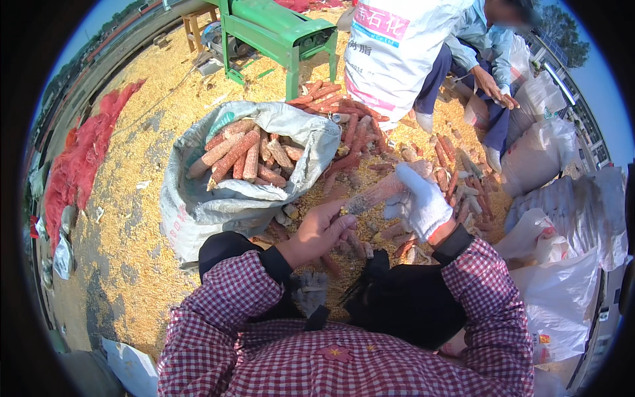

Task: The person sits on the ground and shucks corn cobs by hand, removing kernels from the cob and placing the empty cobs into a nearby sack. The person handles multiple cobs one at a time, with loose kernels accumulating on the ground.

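Observation:
Between my two hands a reddish corncob [376,194] is held at a slant, with a few yellow kernels left at its near end. My bare left hand [322,229] grips that near end. My right hand [422,204], in a white knit glove, clasps the upper part of the cob, slightly blurred by motion. Left of the cob stands an open white woven sack [233,198], its mouth filled with stripped cobs [238,154]. Beneath and beyond my hands, more red cobs [354,129] are heaped among loose husk pieces. A grey-white glove [311,289] lies between my legs.
Yellow corn kernels [134,233] cover the ground. A green corn sheller [270,32] stands at the back beside a tall white sack [387,64]. Another person [476,54] sits far right, hands on a cob. Red netting [84,164] lies left; filled bags [540,154] line the right.

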### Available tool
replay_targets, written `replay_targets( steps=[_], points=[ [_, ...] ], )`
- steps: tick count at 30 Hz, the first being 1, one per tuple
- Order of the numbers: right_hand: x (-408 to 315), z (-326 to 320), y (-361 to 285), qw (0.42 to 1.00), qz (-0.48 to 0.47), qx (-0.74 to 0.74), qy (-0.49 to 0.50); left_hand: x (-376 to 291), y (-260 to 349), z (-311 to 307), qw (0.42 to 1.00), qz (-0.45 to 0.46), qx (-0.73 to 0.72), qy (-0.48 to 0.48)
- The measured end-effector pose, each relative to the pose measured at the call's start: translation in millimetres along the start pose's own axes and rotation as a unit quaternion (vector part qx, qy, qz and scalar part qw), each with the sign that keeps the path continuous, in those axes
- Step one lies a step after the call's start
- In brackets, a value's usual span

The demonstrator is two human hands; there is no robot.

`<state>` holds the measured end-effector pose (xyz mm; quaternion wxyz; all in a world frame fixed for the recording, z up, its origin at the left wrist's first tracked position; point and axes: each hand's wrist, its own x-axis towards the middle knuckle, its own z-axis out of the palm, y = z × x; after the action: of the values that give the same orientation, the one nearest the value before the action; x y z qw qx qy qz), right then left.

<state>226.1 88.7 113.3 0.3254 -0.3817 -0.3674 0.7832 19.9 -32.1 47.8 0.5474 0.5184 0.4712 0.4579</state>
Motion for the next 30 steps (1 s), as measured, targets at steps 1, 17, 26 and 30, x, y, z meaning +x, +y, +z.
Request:
replay_targets(
  steps=[1,17,26,30],
  points=[
    [-1,-1,-5,0.999,-0.030,-0.022,0.017,0,0,-2,1.000,0.013,0.023,0.004],
    [-7,-21,-5,0.703,-0.158,-0.647,-0.251,3,0,-10,0.997,-0.031,-0.073,-0.016],
    [-11,1,15,0.618,-0.201,-0.748,-0.137,-1,-3,-5,0.979,-0.059,-0.193,0.015],
    [-15,10,25,0.623,-0.154,-0.760,-0.104,-3,-7,-5,0.980,-0.058,-0.190,0.009]
  ],
)
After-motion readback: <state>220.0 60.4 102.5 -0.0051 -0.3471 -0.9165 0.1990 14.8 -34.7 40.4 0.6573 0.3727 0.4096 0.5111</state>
